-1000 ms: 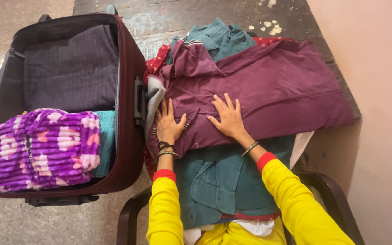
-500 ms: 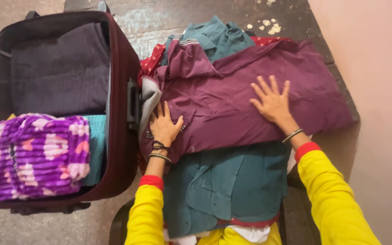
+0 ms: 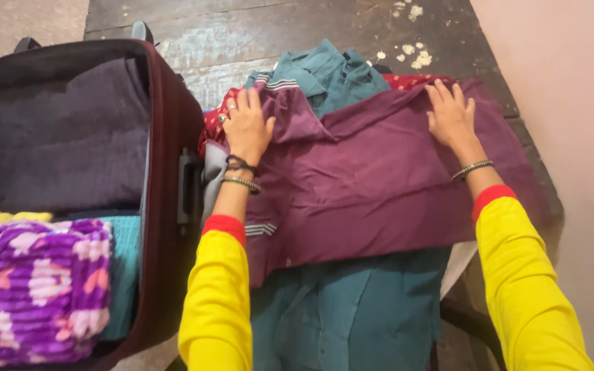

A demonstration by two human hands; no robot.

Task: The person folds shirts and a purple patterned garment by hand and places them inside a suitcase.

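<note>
A maroon shirt [image 3: 372, 185] lies spread across a pile of clothes. My left hand [image 3: 245, 127] rests flat on its far left corner near the collar, fingers apart. At the far right edge of the same shirt my right hand [image 3: 450, 115] presses down with spread fingers. Both arms wear yellow sleeves with red cuffs and bangles at the wrists. A teal shirt [image 3: 352, 316] lies under the maroon one and sticks out towards me. Another teal garment [image 3: 331, 69] shows beyond the collar.
An open dark maroon suitcase [image 3: 170, 130] stands at the left, holding a dark purple cloth [image 3: 70, 137], a purple fleece blanket [image 3: 32, 295] and a teal item [image 3: 122, 275]. A pink wall [image 3: 572, 103] runs along the right. Dark worn boards [image 3: 276, 27] lie beyond the pile.
Both hands slid away from me over the maroon shirt to its far edge, the left up to the collar corner, the right to the far right corner. The view shifted right.
</note>
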